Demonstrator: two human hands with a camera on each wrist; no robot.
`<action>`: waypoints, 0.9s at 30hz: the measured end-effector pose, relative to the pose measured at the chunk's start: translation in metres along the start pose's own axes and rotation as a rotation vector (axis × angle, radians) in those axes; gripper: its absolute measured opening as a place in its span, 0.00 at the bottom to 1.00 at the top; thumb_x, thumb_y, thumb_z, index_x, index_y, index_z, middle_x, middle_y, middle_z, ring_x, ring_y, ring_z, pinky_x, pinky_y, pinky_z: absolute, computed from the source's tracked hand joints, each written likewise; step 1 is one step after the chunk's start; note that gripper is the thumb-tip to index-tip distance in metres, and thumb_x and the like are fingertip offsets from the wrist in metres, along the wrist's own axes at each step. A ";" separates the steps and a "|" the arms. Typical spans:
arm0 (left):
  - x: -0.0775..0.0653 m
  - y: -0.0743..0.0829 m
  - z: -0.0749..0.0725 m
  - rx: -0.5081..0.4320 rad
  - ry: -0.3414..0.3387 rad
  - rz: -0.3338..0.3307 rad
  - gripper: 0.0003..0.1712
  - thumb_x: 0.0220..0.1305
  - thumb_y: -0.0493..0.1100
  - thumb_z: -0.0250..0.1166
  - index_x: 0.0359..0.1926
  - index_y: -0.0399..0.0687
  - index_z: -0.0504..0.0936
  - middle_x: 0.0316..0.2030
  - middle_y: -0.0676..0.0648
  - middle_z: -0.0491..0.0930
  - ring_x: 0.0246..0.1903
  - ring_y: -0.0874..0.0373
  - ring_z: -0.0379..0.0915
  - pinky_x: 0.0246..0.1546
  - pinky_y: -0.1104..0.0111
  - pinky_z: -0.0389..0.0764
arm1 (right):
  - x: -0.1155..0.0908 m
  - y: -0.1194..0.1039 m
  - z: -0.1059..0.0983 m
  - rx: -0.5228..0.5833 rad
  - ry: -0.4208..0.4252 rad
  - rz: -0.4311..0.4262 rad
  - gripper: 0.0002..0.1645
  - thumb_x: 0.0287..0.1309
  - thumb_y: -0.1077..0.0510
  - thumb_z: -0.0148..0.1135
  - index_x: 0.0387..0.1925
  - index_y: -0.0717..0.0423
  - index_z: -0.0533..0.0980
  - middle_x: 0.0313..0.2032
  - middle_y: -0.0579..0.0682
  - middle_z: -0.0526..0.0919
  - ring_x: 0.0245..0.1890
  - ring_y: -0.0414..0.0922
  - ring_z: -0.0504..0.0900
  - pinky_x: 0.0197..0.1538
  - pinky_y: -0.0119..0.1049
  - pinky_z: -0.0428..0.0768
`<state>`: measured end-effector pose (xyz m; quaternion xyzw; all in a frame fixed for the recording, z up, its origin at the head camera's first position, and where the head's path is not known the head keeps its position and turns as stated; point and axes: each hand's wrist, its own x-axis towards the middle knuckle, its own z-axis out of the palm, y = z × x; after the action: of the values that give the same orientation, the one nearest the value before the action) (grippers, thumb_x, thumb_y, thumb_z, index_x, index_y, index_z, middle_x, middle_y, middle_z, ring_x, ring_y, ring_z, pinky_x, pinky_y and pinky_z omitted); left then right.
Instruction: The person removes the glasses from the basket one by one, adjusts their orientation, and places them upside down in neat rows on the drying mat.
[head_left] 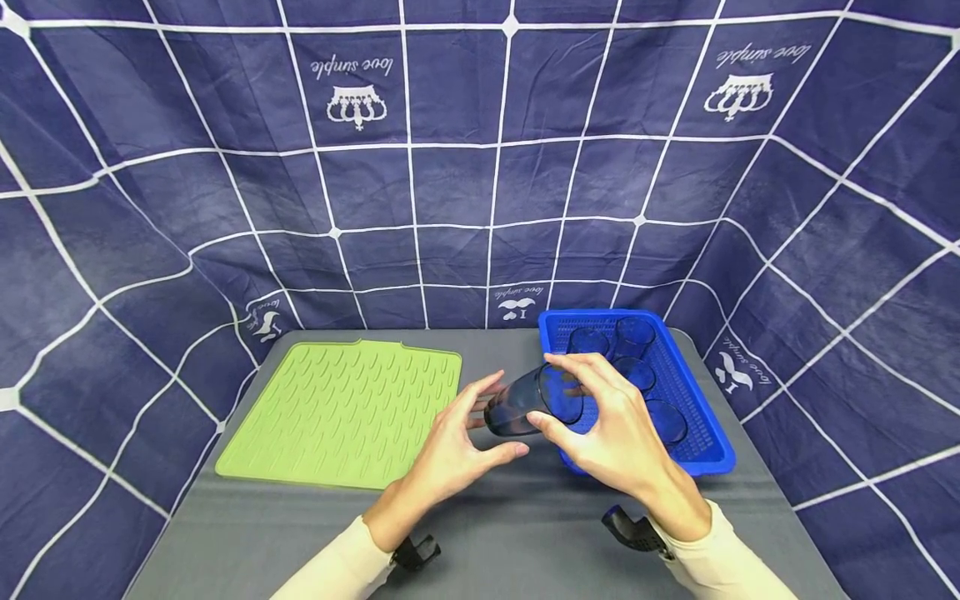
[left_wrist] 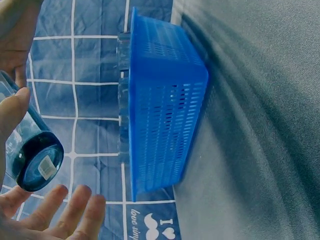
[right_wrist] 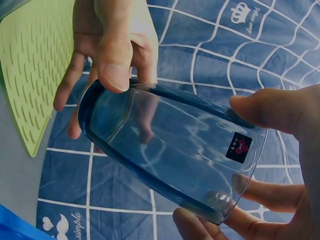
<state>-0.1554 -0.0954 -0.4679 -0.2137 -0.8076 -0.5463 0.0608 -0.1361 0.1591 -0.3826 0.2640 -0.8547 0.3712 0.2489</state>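
A blue-tinted drinking glass (head_left: 519,406) is held tilted above the table, its base toward the left. My right hand (head_left: 618,425) grips it near the rim, thumb on one side and fingers on the other. Spread around the base end is my left hand (head_left: 453,450), with fingers extended; whether it touches the glass I cannot tell. In the left wrist view the glass (left_wrist: 32,150) shows a white sticker on its base. A dark label with a pink mark sits near the rim of the glass (right_wrist: 165,145) in the right wrist view.
On the right of the grey table (head_left: 517,525) stands a blue perforated basket (head_left: 712,462) with several glasses (head_left: 636,372) in it. A ribbed green mat (head_left: 345,417) lies on the left. Dark blue cloth (head_left: 457,192) with white grid lines hangs around the table.
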 end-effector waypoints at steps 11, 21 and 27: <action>0.002 -0.001 0.001 0.000 0.014 0.049 0.55 0.61 0.52 0.93 0.85 0.68 0.75 0.71 0.54 0.87 0.67 0.56 0.89 0.63 0.60 0.94 | -0.002 0.007 0.002 0.126 0.011 0.092 0.41 0.60 0.54 0.91 0.74 0.47 0.85 0.63 0.47 0.90 0.55 0.47 0.94 0.59 0.31 0.93; 0.000 -0.002 -0.002 -0.017 0.017 0.059 0.51 0.64 0.50 0.91 0.83 0.67 0.78 0.69 0.54 0.89 0.62 0.59 0.91 0.62 0.60 0.95 | -0.002 0.010 0.002 0.172 0.015 0.152 0.40 0.62 0.54 0.90 0.74 0.43 0.85 0.62 0.45 0.90 0.53 0.49 0.95 0.61 0.29 0.92; 0.000 -0.002 -0.006 -0.028 0.019 0.073 0.49 0.65 0.49 0.91 0.83 0.63 0.79 0.70 0.54 0.89 0.62 0.59 0.90 0.61 0.62 0.95 | -0.002 0.011 0.005 0.260 0.011 0.191 0.38 0.63 0.57 0.90 0.73 0.45 0.85 0.61 0.47 0.90 0.58 0.55 0.92 0.63 0.31 0.92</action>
<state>-0.1573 -0.1018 -0.4676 -0.2385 -0.7909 -0.5570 0.0855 -0.1429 0.1628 -0.3926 0.2096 -0.8193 0.5021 0.1808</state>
